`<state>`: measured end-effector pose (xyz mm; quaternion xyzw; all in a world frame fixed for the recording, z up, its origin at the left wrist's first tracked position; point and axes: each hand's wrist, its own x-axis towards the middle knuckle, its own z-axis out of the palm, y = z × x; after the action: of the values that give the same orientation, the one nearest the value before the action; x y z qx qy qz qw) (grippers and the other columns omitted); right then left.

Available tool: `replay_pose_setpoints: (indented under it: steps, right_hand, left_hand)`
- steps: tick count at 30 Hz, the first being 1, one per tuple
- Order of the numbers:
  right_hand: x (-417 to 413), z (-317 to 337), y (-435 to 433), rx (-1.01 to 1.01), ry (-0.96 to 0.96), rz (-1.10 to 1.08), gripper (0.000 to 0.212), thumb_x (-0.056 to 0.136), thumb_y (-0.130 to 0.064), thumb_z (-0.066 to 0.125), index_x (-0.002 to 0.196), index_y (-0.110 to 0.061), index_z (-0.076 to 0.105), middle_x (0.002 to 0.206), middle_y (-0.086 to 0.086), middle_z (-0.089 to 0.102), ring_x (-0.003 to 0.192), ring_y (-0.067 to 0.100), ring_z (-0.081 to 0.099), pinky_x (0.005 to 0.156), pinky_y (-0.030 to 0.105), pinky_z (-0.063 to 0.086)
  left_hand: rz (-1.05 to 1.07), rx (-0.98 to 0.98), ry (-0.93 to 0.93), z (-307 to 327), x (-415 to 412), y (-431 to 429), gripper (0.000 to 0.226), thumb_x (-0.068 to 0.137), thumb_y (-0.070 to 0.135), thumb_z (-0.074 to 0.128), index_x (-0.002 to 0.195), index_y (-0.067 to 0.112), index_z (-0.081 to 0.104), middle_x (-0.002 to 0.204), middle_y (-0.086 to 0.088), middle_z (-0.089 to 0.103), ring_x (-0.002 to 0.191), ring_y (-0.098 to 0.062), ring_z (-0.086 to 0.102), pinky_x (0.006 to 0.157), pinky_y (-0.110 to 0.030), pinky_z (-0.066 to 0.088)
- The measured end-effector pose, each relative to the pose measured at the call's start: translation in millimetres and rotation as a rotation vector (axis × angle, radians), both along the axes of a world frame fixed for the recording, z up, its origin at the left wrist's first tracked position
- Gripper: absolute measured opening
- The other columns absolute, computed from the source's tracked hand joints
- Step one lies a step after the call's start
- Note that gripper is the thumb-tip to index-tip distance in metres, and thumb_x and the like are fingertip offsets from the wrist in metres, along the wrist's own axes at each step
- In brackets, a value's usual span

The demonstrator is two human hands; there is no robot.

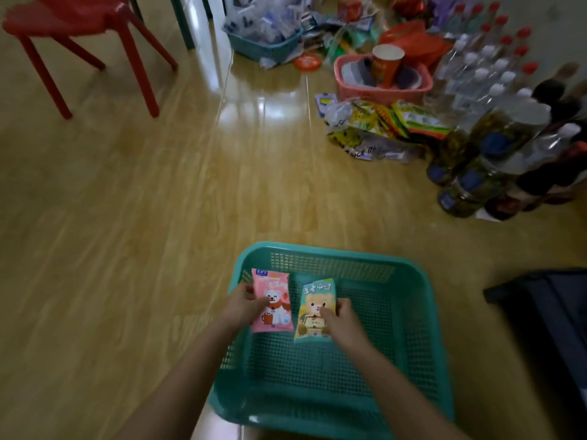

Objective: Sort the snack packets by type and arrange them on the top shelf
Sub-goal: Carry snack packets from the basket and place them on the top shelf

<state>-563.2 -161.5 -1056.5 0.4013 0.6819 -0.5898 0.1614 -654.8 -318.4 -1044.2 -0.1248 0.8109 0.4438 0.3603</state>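
Fingers (pixel 264 301) of the left hand (pixel 246 301) pinch the pink packet (pixel 273 312) at its left edge, thumb on top. Right hand (pixel 338 320) pinches the yellow packet (pixel 313 300) at its right edge the same way.

Both packets are side by side, just apart, near the far left corner of the teal basket (pixel 320 250). Can't tell if they rest on the mesh or hang above it. Long axes both run away from the person, roughly parallel.

Different prints, so likely two types, one per hand. Top shelf not in view, so carry direction is unknown.

Farther out on the floor (pixel 143 201): packet pile (pixel 381 125), pink basket (pixel 381 92), bottles (pixel 489 77), and a red chair (pixel 79 23) far left.
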Motion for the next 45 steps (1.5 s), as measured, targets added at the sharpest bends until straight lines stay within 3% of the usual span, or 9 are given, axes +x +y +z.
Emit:
replay_pose_setpoints:
  steps: [5,10,14,21,25,31,35,40,45]
  right_hand:
    - [-8.8,-51.0,0.6,-0.063,0.035,-0.022,0.012,0.098,-0.017,0.043,0.106,-0.012,0.036,0.107,0.004,0.052,0.092,0.021,0.056,0.086,0.037,0.051]
    - [-6.7,-61.0,2.2,-0.023,0.017,-0.007,0.019,0.098,-0.015,0.042,0.116,-0.007,0.04,0.109,0.007,0.054,0.092,0.021,0.056,0.082,0.036,0.049]
    - [-2.1,-68.9,-3.2,0.171,-0.039,0.141,0.032,0.094,-0.014,0.049,0.124,-0.005,0.048,0.123,0.011,0.053,0.102,0.023,0.055,0.081,0.025,0.041]
    - [5.1,-20.0,19.8,0.365,-0.032,0.26,0.043,0.092,-0.023,0.054,0.131,-0.01,0.044,0.135,0.006,0.042,0.122,0.02,0.045,0.1,0.031,0.038]
    - [16.4,82.3,41.9,0.394,0.02,0.318,0.033,0.093,-0.02,0.051,0.125,-0.013,0.052,0.132,0.002,0.049,0.12,0.018,0.048,0.1,0.031,0.039]
    - [34.0,314.2,78.4,0.497,0.103,0.261,0.029,0.092,-0.026,0.052,0.119,-0.019,0.055,0.113,-0.009,0.044,0.117,0.018,0.049,0.098,0.039,0.043]
    - [48.7,502.3,108.2,0.667,0.191,0.242,0.028,0.09,-0.018,0.055,0.117,-0.013,0.058,0.122,0.006,0.052,0.116,0.023,0.05,0.097,0.041,0.042]
    - [91.5,705.2,132.7,0.894,0.254,0.16,0.021,0.089,-0.023,0.054,0.108,-0.016,0.061,0.111,0.004,0.057,0.107,0.02,0.053,0.088,0.032,0.045]
    - [162.0,852.2,133.9,1.069,0.214,0.067,0.025,0.093,-0.03,0.048,0.114,-0.02,0.058,0.116,0.0,0.057,0.111,0.018,0.051,0.089,0.035,0.045]
  left_hand:
    - [-0.155,-0.085,0.09,-53.0,-8.7,12.1,0.014,0.089,0.009,0.056,0.102,0.007,0.05,0.099,-0.01,0.063,0.079,-0.021,0.062,0.063,-0.027,0.053]
    - [-0.151,-0.157,0.136,-71.0,-1.9,17.2,0.024,0.092,0.014,0.05,0.112,0.001,0.055,0.111,-0.016,0.066,0.092,-0.028,0.064,0.077,-0.036,0.054]
    - [-0.144,-0.121,0.157,-72.1,3.0,14.3,0.033,0.088,0.011,0.057,0.12,0.005,0.052,0.12,-0.015,0.061,0.106,-0.031,0.06,0.086,-0.047,0.053]
    - [-0.309,-0.212,0.468,-14.7,9.0,12.0,0.028,0.091,0.021,0.055,0.116,0.009,0.057,0.119,-0.007,0.06,0.104,-0.02,0.057,0.087,-0.032,0.047]
    - [-0.421,-0.253,0.592,92.9,2.6,6.3,0.022,0.092,0.019,0.052,0.112,0.011,0.058,0.111,-0.001,0.063,0.088,-0.013,0.057,0.07,-0.024,0.045]
    - [-0.629,-0.4,0.777,324.9,2.5,7.5,0.023,0.093,0.024,0.047,0.111,0.016,0.058,0.109,0.0,0.064,0.095,-0.017,0.059,0.068,-0.026,0.041]
    - [-0.789,-0.448,0.947,502.9,4.5,31.6,0.026,0.094,0.029,0.044,0.114,0.018,0.056,0.113,0.001,0.063,0.101,-0.02,0.061,0.074,-0.032,0.05]
    - [-0.831,-0.366,1.105,693.7,17.2,74.1,0.025,0.092,0.033,0.046,0.111,0.02,0.057,0.11,0.002,0.065,0.1,-0.022,0.062,0.072,-0.032,0.048]
    - [-0.888,-0.185,1.278,822.1,51.7,103.2,0.024,0.091,0.033,0.05,0.106,0.018,0.059,0.098,0.001,0.069,0.09,-0.026,0.065,0.067,-0.035,0.05]
